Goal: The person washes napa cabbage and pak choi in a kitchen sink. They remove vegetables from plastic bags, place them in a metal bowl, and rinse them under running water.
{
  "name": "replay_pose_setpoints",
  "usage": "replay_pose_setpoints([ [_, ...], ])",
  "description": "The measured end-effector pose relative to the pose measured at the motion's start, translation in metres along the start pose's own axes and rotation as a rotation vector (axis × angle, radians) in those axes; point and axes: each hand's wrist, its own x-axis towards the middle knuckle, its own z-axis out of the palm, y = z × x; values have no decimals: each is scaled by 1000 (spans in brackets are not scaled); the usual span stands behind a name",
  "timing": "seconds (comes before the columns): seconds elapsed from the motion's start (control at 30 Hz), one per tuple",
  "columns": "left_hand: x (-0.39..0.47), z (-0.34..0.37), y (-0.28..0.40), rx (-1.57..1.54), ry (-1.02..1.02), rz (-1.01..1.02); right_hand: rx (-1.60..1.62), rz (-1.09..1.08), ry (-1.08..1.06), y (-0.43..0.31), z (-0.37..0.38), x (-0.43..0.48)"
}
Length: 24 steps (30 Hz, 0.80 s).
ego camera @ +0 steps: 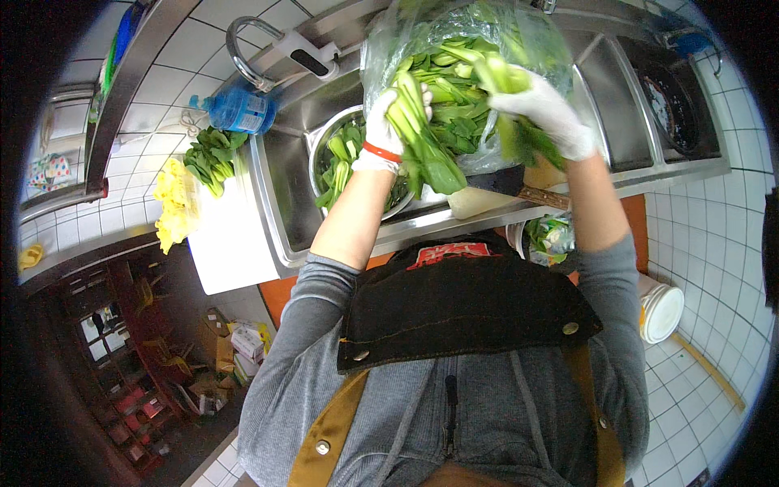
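White gloves cover both hands. A bunch of leafy greens with pale green stalks (426, 137) is gripped in my left hand (389, 122), above the sink. My right hand (544, 112) holds another, blurred bunch of greens (508, 76) at the right edge of a large clear plastic bag (383, 58). More greens (453, 91) fill the bag. Below my left forearm, a round metal bowl (313, 152) in the sink holds more greens. A cleaver (541, 198) with a wooden handle lies on a pale board (471, 204) near the sink's front edge.
A faucet (243, 58) and a blue plastic bottle (243, 111) stand at the back left. Loose greens (213, 158) and a yellow plastic bag (173, 204) lie by a white board (228, 243). Below the counter are a container of trimmings (548, 237) and a white lidded bucket (662, 313).
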Motion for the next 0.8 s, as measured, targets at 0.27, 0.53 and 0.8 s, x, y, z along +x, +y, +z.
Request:
replay_pose_setpoints([
  [0.27,-14,19,12,-503,-98,36,-306,325,-102,0,-67,-155],
  [0.53,0,21,17,-583,-246,-195,-937,653,72,44,-83,-183],
  [0.8,-5,52,8,-213,-256,-127,56,68,41,0,14,-52],
])
